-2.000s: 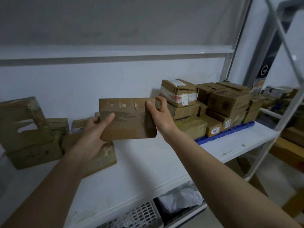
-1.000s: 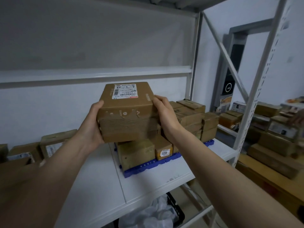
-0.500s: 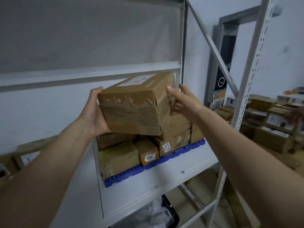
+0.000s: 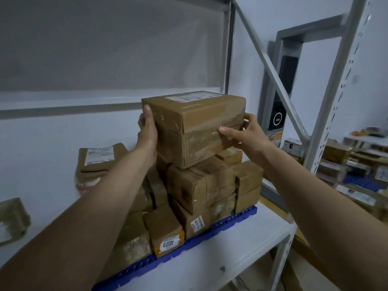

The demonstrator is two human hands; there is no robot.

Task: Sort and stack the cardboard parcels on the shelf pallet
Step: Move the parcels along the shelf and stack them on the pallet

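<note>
The cardboard parcel [image 4: 195, 127] (label on top) is clamped between both hands: left hand [image 4: 148, 133] curled round its near-left end, right hand [image 4: 244, 134] pinching its right end. Beneath, apparently touching, stacked parcels [image 4: 201, 185] crowd the blue pallet [image 4: 210, 234].

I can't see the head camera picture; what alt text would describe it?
Two bare hands, left hand and right hand, hold a taped cardboard parcel at the top of a stack of parcels on a blue pallet. The pallet lies on a white metal shelf.
</note>
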